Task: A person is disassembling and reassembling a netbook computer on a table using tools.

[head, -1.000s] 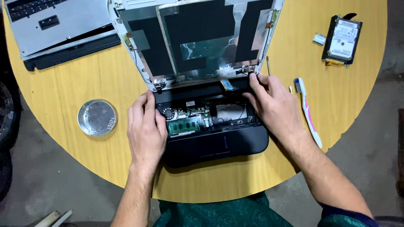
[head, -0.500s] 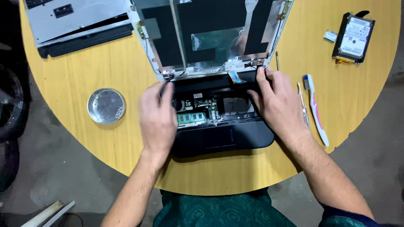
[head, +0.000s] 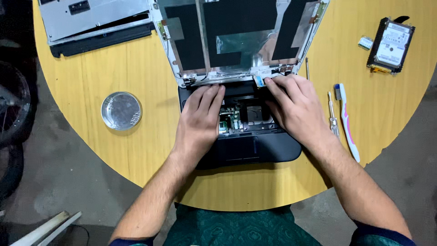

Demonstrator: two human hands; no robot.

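Both hands [head: 246,119] flat on laptop base [head: 255,148]

Stripped laptop screen back [head: 236,36] silver with black patches at top centre, white-labelled hard drive [head: 390,44] far right

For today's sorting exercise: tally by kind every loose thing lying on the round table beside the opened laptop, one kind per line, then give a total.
Round metal dish: 1
Hard drive: 1
Small green circuit card: 1
Toothbrush: 1
Screwdriver: 1
Thin metal rod: 1
Detached grey laptop panel: 1
Total: 7
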